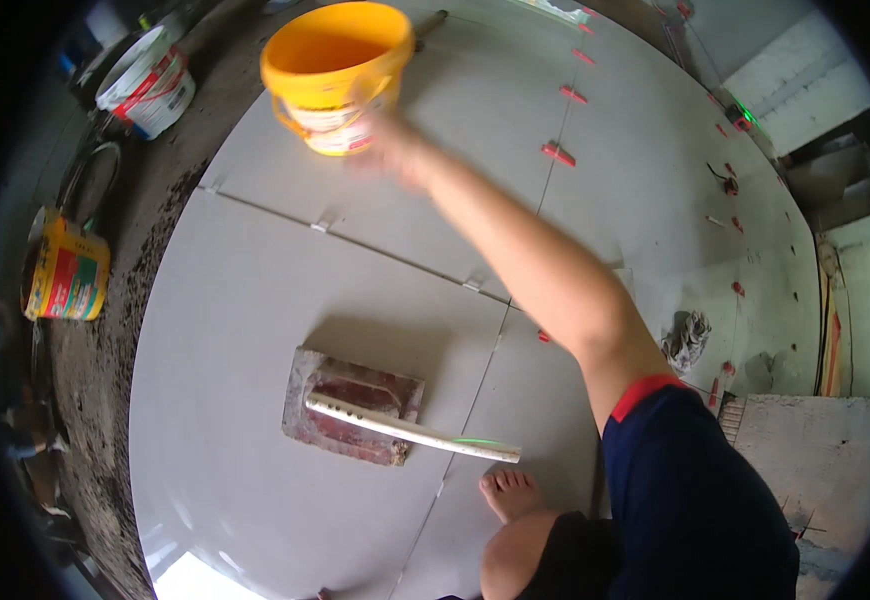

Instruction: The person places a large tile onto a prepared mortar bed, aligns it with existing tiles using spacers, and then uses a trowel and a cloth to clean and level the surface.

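My right hand [390,145], smeared by motion, reaches to the front of a yellow bucket [300,80] at the top of the view; whether its fingers grip the bucket or its handle is unclear. Below, on the large grey tiles [205,350], lies a stained rectangular float [310,425] with a white strip [435,442] resting across it. My bare foot [510,495] stands beside the strip's right end. My left hand is out of view.
A white bucket [155,95] and a labelled yellow bucket [65,265] sit on the dark ground along the left. Red levelling pieces [558,153] and pale clips [320,225] line the joints. A crumpled rag [688,340] and a green-light device [738,117] are at right.
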`<state>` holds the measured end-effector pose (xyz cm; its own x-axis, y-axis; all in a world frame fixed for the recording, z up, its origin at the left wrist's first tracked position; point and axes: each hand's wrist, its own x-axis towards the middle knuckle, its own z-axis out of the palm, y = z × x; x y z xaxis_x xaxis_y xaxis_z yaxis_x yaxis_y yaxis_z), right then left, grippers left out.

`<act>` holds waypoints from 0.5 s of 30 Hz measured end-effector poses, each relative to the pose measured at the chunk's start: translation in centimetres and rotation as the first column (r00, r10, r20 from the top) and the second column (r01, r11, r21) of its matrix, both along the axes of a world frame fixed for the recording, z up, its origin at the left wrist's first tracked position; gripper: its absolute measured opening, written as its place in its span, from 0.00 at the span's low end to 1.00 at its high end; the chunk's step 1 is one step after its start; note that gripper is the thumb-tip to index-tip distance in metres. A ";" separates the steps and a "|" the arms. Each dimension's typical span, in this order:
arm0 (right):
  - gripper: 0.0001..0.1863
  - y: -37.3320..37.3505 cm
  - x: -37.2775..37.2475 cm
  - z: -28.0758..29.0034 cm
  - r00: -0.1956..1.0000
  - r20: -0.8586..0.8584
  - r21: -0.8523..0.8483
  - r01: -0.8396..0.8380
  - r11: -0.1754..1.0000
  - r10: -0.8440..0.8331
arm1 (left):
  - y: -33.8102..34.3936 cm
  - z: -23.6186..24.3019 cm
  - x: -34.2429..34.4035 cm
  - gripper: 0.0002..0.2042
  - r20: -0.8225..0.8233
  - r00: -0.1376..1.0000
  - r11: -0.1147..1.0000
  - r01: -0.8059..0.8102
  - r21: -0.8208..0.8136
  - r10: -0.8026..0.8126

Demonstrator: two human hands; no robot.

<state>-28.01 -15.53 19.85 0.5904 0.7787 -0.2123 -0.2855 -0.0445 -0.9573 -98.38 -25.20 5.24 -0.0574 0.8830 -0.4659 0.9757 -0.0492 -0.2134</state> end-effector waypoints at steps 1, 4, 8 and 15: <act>0.37 -3.1 -4.5 -1.4 0.943 0.251 -0.069 -0.208 0.976 0.219 | 0.0 0.2 0.1 0.48 -0.007 1.000 1.000 -0.008 -0.013 0.008; 0.30 -14.4 -17.9 -4.6 0.445 0.372 -0.621 -0.532 0.575 0.814 | 0.1 0.6 1.0 0.49 -0.030 1.000 0.998 -0.011 -0.054 0.010; 0.25 -21.6 -25.8 -7.2 0.694 0.081 -0.625 -0.524 0.579 0.716 | 0.2 1.8 0.2 0.50 -0.067 0.997 0.995 -0.037 -0.094 0.031; 0.24 -14.2 -24.4 -6.7 0.593 0.246 -0.579 -0.545 0.607 0.767 | 0.4 2.4 -1.2 0.52 -0.032 0.997 0.985 -0.074 -0.153 0.070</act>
<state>-52.39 -29.72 13.11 0.0514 0.8810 -0.4704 0.4229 -0.4459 -0.7889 -99.56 -24.83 7.63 -0.1325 0.7940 -0.5933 0.9721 -0.0129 -0.2343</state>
